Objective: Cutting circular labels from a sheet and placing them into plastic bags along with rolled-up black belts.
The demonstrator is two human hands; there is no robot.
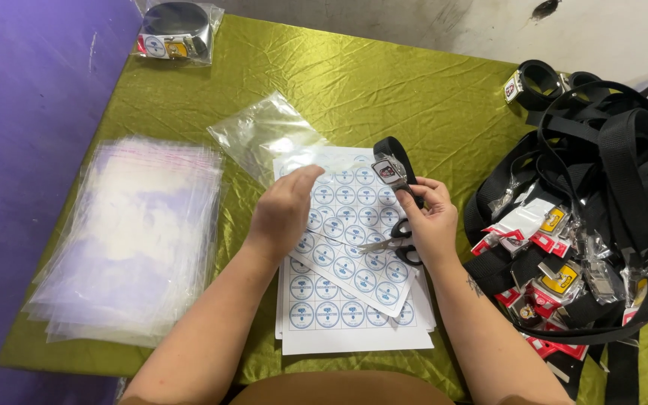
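Along the left edge of the table (354, 82), which is covered with a shiny olive-green cloth, lies a thick stack of clear plastic bags (133, 236). At the far left corner one more bag holds a rolled black belt (176, 28) with coloured tags. A single empty clear bag (264, 133) lies a little past the middle, its corner touching the sticker sheets.

Near the front edge, in the middle, some white sheets of round blue stickers (346, 281) are stacked, the top ones turned a bit. The left hand (283, 211) is above these sheets, fingers bent and close together with the fingertips at the far edge of the top sheet; whether it pinches a sticker I cannot tell. The right hand (430, 221) is just beside it, clamped on a small rolled black belt with a tag (393, 165), which it holds upright above the sheets. A pair of scissors (395, 241) with black handles lies on the sheets, directly under the right hand.

At the right edge of the table a big pile of black belts (609, 187) is heaped, with red, white and yellow tags and metal buckles mixed in.
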